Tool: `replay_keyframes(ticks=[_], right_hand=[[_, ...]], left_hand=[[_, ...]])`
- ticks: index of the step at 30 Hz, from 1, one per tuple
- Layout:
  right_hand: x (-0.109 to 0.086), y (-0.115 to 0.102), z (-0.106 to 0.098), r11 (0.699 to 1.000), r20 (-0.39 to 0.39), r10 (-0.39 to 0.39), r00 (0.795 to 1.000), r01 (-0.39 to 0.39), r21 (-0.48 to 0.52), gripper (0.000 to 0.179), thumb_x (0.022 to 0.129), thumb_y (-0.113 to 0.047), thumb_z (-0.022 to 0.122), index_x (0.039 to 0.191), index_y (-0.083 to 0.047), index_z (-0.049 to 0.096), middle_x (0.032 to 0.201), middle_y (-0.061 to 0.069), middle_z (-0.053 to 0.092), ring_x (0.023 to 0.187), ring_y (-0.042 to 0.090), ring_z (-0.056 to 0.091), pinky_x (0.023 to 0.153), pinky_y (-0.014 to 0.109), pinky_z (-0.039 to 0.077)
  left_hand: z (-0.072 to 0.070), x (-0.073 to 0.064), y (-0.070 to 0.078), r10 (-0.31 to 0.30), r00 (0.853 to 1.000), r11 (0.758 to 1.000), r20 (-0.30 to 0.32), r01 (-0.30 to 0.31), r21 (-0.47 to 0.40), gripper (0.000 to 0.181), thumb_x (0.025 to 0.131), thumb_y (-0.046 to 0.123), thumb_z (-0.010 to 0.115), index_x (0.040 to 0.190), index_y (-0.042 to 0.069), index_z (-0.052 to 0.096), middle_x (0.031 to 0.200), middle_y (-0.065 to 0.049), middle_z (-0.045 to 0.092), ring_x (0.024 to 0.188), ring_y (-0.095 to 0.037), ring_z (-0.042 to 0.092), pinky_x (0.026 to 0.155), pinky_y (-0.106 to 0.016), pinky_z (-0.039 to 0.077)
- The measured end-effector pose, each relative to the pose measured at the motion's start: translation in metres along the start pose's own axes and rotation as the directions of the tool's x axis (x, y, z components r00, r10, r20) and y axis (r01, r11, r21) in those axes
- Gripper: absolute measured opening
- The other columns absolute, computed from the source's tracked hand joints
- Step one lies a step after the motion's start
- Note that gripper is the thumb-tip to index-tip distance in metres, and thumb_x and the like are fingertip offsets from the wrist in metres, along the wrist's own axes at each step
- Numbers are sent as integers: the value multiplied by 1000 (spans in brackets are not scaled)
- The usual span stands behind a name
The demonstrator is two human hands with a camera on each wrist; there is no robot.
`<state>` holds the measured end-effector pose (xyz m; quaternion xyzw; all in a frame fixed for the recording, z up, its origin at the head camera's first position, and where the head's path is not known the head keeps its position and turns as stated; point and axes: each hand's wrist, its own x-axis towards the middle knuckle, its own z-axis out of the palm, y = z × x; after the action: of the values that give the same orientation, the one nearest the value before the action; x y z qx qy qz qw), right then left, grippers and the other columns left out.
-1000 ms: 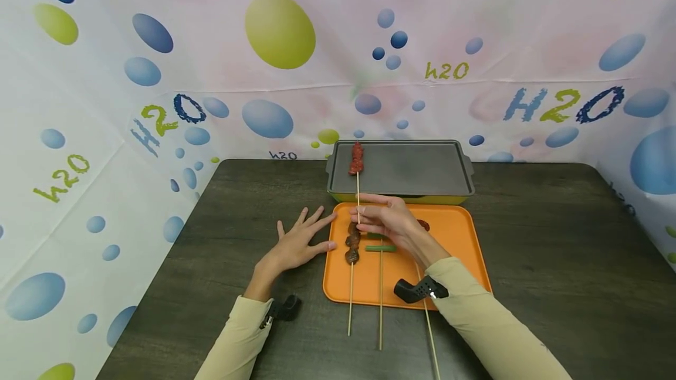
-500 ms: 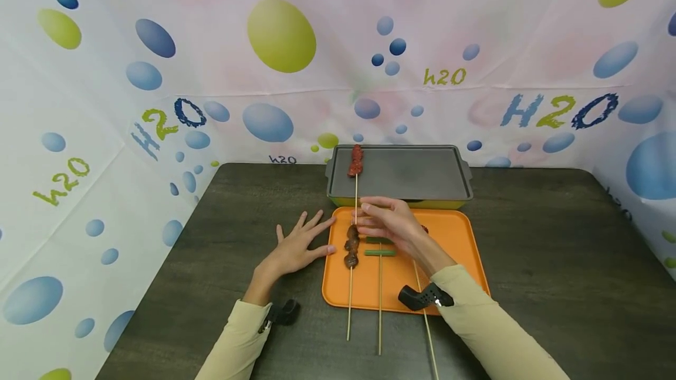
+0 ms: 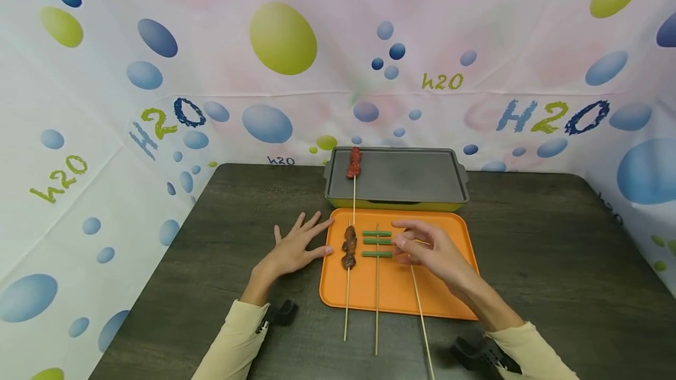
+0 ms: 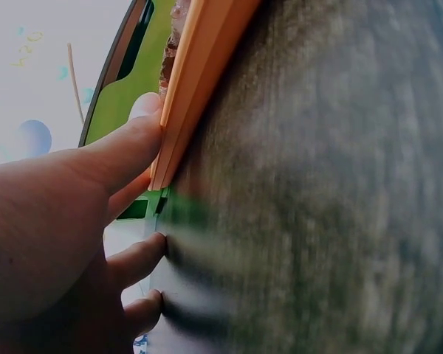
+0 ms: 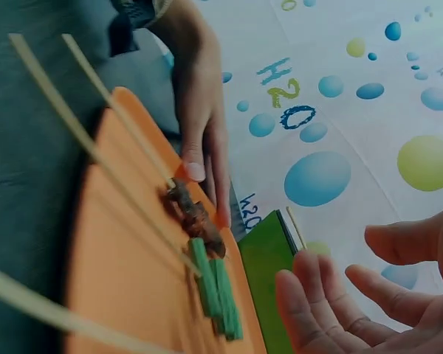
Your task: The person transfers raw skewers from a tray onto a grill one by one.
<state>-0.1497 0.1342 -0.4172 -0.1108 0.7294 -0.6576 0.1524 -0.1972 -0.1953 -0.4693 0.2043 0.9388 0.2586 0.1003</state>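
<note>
My left hand (image 3: 287, 254) lies spread on the table, its thumb and index finger touching the left rim of the orange tray (image 3: 396, 295). In the left wrist view, that thumb (image 4: 144, 133) presses on the tray's edge. My right hand (image 3: 435, 254) hovers over the tray's right half, fingers loosely bent, holding nothing. Just left of it lies a skewer of green vegetable sticks (image 3: 377, 254). Farther left is a skewer of brown meat (image 3: 348, 248). The right hand hides the upper end of a third skewer (image 3: 422, 315). A red meat skewer (image 3: 354, 163) rests on the grill plate (image 3: 412, 175).
The grill stands directly behind the tray on a dark wood table (image 3: 528, 239). Bare skewer ends stick out over the tray's front edge. A patterned curtain (image 3: 338, 63) hangs behind and beside the table.
My right hand has let go of the red meat skewer's stick and moved right and toward me, uncovering the green sticks. The left hand keeps its place at the tray rim.
</note>
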Motion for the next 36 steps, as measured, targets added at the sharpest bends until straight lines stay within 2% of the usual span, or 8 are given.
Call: replay_keyframes(ticks=[5, 11, 15, 18, 23, 28, 31, 36], right_hand=[[-31, 9, -9, 998, 12, 12, 1000, -11, -68, 53, 105, -20, 63, 148, 4, 47, 118, 30, 63, 105, 41, 70, 84, 43, 60], [-63, 31, -26, 993, 101, -59, 993, 68, -96, 50, 105, -10, 60, 146, 13, 42, 107, 29, 68, 89, 28, 74, 73, 42, 62], [-80, 45, -32, 997, 162, 7, 987, 5, -73, 53, 105, -10, 60, 148, 12, 38, 103, 27, 70, 83, 27, 75, 69, 44, 62], [-90, 55, -32, 996, 213, 91, 973, -86, -32, 57, 106, -13, 59, 151, 11, 34, 102, 26, 71, 83, 28, 75, 67, 44, 62], [-97, 69, -25, 973, 302, 168, 938, -207, 102, 60, 108, -13, 55, 155, 11, 25, 107, 25, 72, 92, 32, 75, 72, 44, 62], [-97, 79, -16, 910, 364, 193, 911, -305, 281, 62, 109, -10, 52, 158, 8, 18, 115, 24, 72, 102, 34, 73, 83, 45, 60], [-95, 83, -10, 884, 362, 196, 911, -325, 338, 66, 108, -8, 54, 159, 8, 16, 115, 24, 72, 103, 34, 73, 86, 45, 59], [-93, 85, -5, 883, 321, 210, 923, -321, 344, 66, 105, -7, 59, 158, 7, 22, 112, 22, 73, 99, 33, 74, 84, 46, 60]], left_hand=[[0, -1, -1, 6, 1000, 1000, -6, -5, 0, 70, 101, 47, 63, 162, 26, 36, 170, -13, 20, 155, -45, 3, 101, -85, -13], [0, 1, -1, 8, 1000, 1000, 0, -8, -3, 70, 101, 47, 63, 162, 25, 36, 170, -13, 20, 155, -45, 4, 102, -85, -12], [0, 1, -2, 13, 1000, 1000, -5, -13, -4, 69, 101, 46, 63, 162, 24, 37, 169, -14, 21, 155, -46, 4, 101, -86, -11], [1, 2, -3, 10, 1000, 1000, -6, -10, 2, 69, 101, 46, 63, 162, 25, 37, 169, -13, 20, 155, -46, 4, 101, -86, -11], [-1, 1, -2, 1, 1000, 1000, -7, -1, 6, 69, 101, 47, 63, 162, 25, 37, 170, -12, 20, 155, -44, 3, 102, -85, -12], [-1, 1, -4, -4, 1000, 1000, -2, 4, 9, 69, 101, 48, 62, 162, 26, 37, 170, -12, 20, 155, -44, 3, 102, -85, -11], [0, 1, -5, -10, 1000, 1000, 3, 10, 11, 70, 101, 49, 61, 162, 27, 35, 170, -11, 19, 156, -43, 3, 102, -85, -12], [1, 1, -4, -3, 1000, 1000, 4, 2, 5, 70, 101, 50, 61, 163, 28, 34, 170, -10, 18, 156, -42, 2, 103, -84, -14]])
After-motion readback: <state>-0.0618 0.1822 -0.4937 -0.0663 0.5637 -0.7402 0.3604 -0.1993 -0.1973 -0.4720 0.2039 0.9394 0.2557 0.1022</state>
